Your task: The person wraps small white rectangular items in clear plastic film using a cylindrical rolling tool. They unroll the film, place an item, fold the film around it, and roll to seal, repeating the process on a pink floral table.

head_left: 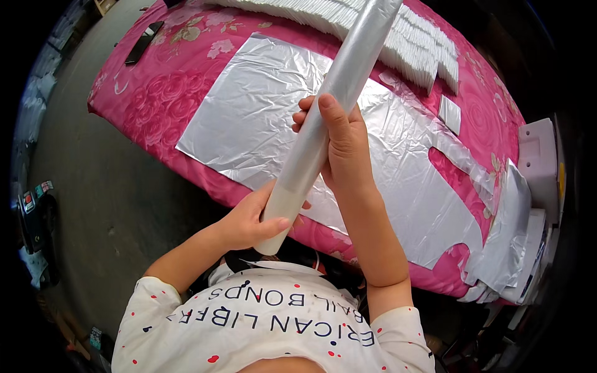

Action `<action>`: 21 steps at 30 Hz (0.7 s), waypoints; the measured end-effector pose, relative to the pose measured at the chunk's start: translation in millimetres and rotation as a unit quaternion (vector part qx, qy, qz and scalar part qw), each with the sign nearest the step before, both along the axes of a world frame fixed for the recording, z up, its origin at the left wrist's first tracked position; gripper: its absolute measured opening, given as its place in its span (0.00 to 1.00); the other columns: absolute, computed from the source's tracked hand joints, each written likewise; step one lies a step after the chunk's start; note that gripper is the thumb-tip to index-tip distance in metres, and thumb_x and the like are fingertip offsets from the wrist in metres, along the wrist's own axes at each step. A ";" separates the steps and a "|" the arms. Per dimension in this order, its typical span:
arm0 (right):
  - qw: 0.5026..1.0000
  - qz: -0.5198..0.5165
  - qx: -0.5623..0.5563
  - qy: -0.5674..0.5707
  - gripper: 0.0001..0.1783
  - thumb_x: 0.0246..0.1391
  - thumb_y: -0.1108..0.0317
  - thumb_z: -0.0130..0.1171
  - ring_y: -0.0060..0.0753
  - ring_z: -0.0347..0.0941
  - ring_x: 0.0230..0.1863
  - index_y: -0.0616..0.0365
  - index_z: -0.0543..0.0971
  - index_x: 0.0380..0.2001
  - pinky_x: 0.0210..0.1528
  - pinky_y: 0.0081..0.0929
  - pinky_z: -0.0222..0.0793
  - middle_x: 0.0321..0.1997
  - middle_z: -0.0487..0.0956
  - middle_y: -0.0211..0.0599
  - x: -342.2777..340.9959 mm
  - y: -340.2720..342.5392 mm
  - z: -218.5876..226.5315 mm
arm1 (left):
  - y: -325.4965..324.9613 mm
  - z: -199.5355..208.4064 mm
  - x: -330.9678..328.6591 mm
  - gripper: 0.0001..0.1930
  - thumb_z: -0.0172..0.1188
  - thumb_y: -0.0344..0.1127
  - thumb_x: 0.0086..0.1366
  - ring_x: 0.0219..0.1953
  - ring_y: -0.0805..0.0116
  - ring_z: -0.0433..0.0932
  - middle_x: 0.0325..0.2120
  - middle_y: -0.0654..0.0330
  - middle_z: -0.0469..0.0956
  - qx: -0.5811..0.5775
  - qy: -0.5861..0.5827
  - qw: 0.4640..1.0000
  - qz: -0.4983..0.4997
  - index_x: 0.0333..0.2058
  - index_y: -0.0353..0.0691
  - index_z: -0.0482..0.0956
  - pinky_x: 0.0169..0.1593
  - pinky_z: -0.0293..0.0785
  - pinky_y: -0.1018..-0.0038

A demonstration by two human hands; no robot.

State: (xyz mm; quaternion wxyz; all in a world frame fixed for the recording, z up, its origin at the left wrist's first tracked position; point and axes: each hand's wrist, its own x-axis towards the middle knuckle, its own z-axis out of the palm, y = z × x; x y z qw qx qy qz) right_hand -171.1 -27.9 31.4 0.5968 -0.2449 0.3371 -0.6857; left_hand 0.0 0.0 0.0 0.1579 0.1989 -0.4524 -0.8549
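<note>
A long roll of pale, silvery plastic film (pixel 345 74) slants up and away over the table in front of me. My right hand (pixel 344 140) wraps round its middle, thumb along the top. Lower down, my left hand (pixel 256 219) grips the near end, where the surface turns creamy white and smooth. Under the roll a large, creased silver foil sheet (pixel 249 105) lies spread on the table. On the right the sheet (pixel 404 199) has curved cut-outs that show the cloth beneath. The roll's far end runs out of the picture.
A pink flowered cloth covers the table (pixel 149 118). Tight rows of thin white folded pieces (pixel 416 53) stand at the back. A small silvery-white packet (pixel 449 114) lies near them, a black phone (pixel 144 43) far left. Loose foil (pixel 507 224) and a white bin (pixel 538 158) are at the right edge.
</note>
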 end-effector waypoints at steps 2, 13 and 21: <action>0.994 -0.073 0.056 0.065 0.40 0.48 0.56 0.63 0.26 0.73 0.34 0.62 0.55 0.57 0.39 0.26 0.74 0.36 0.72 0.37 -3.1 6.1 -1.6 | 3.3 6.1 -9.5 0.30 0.64 0.37 0.52 0.32 0.73 0.74 0.34 0.59 0.73 -0.153 -0.149 0.972 0.100 0.52 0.34 0.62 0.40 0.71 0.76; 0.989 -0.078 0.021 -0.123 0.35 0.46 0.67 0.62 0.26 0.71 0.33 0.62 0.55 0.53 0.38 0.27 0.72 0.31 0.70 0.34 -30.2 73.9 -26.9 | 23.0 2.4 -38.0 0.24 0.61 0.39 0.53 0.27 0.76 0.73 0.28 0.62 0.73 0.076 -0.074 0.988 -0.112 0.47 0.36 0.66 0.33 0.72 0.78; 0.989 -0.077 0.120 -0.026 0.33 0.46 0.68 0.63 0.27 0.71 0.35 0.63 0.58 0.52 0.42 0.28 0.71 0.36 0.71 0.36 -10.9 90.6 -50.3 | 25.8 -27.8 -42.4 0.21 0.42 0.51 0.66 0.27 0.73 0.74 0.28 0.59 0.72 -0.047 -0.209 0.976 -0.029 0.42 0.37 0.67 0.32 0.75 0.77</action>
